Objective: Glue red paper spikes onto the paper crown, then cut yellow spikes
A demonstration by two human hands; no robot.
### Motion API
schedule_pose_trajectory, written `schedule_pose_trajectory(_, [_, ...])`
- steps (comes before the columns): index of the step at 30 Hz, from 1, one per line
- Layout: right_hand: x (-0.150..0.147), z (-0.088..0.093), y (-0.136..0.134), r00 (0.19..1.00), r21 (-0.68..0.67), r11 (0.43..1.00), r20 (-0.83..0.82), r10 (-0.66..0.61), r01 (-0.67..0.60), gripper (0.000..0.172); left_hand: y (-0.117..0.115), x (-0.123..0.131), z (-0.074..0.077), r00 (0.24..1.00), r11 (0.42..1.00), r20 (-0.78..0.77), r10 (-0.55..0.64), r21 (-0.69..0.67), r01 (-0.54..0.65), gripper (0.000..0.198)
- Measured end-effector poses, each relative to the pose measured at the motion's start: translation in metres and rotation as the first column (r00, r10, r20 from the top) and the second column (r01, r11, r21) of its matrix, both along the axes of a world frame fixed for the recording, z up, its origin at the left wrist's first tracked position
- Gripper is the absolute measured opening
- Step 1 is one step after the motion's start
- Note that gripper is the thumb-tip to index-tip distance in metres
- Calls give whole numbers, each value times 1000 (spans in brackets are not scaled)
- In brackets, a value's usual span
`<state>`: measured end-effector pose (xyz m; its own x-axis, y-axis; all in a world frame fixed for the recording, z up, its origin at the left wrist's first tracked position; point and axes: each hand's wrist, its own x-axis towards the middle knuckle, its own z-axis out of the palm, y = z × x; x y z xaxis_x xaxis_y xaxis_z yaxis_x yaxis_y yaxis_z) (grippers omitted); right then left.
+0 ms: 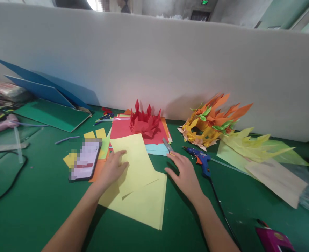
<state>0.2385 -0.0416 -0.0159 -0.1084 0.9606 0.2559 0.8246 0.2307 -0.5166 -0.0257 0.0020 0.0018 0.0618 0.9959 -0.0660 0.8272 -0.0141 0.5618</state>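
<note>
Head view — left hand on yellow paper

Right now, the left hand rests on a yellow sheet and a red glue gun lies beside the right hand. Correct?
No: the head view shows a blue glue gun, not red, beside the right hand. The left hand rests on the yellow sheet.

The flat green table carries pale yellow paper sheets, a black-framed phone, a blue glue gun and a green board.
</note>
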Motion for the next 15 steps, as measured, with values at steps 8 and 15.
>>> schedule_pose_trajectory(8, [5,-17,9,976,66,978,76,-202,197,39,5,-7,9,986,998,157,59,2,-60,39])
schedule_pose_trajectory(15, [19,-14,2,978,1,979,-44,-204,204,46,4,-4,19,948,988,277,153,-47,-146,41])
